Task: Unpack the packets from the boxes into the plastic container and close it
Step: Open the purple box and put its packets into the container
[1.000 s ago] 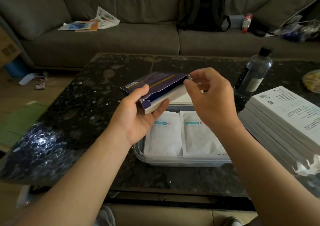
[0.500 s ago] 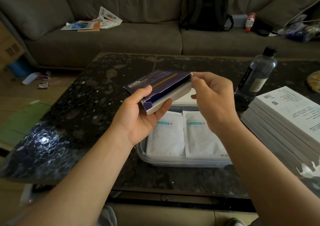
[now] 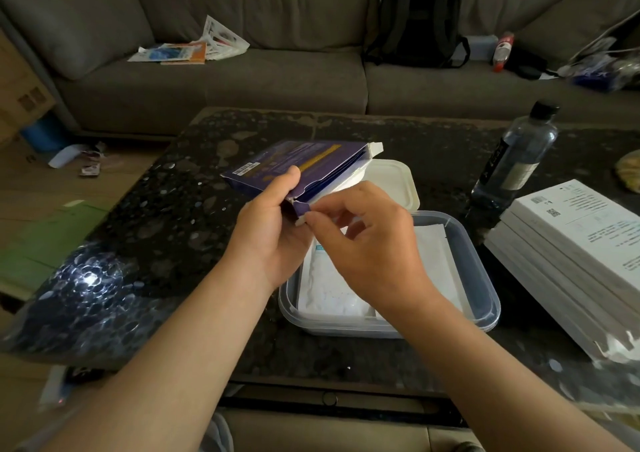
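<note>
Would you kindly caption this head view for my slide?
Left hand holds purple box over plastic container; right hand pinches its near flap.

The right grip and its forearm cover most of the white packets in the plastic container. How many lie there cannot be told, and their blue print is too small to read. The purple box hides the left part of the white lid, and its open far end is too dark to show contents. The stack of white boxes is cut off by the right edge, as is a yellowish thing beyond it.
</note>
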Available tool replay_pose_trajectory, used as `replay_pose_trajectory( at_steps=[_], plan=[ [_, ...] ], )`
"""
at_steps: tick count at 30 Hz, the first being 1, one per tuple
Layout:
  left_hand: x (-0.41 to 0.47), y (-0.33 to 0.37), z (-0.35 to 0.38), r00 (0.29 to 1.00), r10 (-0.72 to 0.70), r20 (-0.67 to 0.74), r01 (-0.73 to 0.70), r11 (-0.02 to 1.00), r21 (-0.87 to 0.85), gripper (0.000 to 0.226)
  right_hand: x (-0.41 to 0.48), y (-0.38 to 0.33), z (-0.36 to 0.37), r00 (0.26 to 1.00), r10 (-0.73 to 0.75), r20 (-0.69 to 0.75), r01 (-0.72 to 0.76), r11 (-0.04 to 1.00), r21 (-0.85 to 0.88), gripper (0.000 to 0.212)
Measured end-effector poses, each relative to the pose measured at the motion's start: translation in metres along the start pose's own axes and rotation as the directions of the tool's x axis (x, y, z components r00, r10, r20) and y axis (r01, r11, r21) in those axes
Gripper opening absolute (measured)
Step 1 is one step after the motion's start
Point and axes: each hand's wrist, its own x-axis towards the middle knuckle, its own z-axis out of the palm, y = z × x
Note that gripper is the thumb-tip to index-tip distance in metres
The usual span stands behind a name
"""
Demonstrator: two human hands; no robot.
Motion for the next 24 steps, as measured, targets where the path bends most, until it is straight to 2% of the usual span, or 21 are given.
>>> replay_pose_trajectory(
  at_steps=[4, 8, 14, 19, 24],
  plan=[
    [0.001, -0.001, -0.004, 1.000, 0.003, -0.015, -0.002, 0.998, 0.065, 0.049, -0.002, -0.006, 0.000, 0.995, 0.065, 0.076, -0.074, 0.990, 0.118, 0.014],
    [0.001, -0.002, -0.001, 1.000, 0.025, 0.005, -0.025, 0.999, 0.030, 0.049, 0.003, -0.007, -0.001, 0.989, 0.134, 0.056, -0.143, 0.965, 0.222, 0.011],
    [0.003, -0.007, -0.002, 0.999, 0.026, 0.033, -0.028, 0.998, 0.058, 0.050, 0.005, -0.008, -0.001, 0.975, 0.207, 0.080, -0.222, 0.911, 0.347, 0.018],
    [0.000, -0.009, 0.003, 1.000, -0.004, -0.016, 0.005, 0.999, 0.050, 0.052, 0.002, -0.006, 0.005, 0.965, 0.256, 0.055, -0.262, 0.949, 0.176, 0.018],
    [-0.006, -0.010, 0.008, 0.998, -0.014, -0.069, 0.020, 0.996, 0.087, 0.044, -0.007, -0.005, 0.015, 0.998, 0.014, -0.056, -0.021, 0.992, -0.124, 0.008]
  ],
)
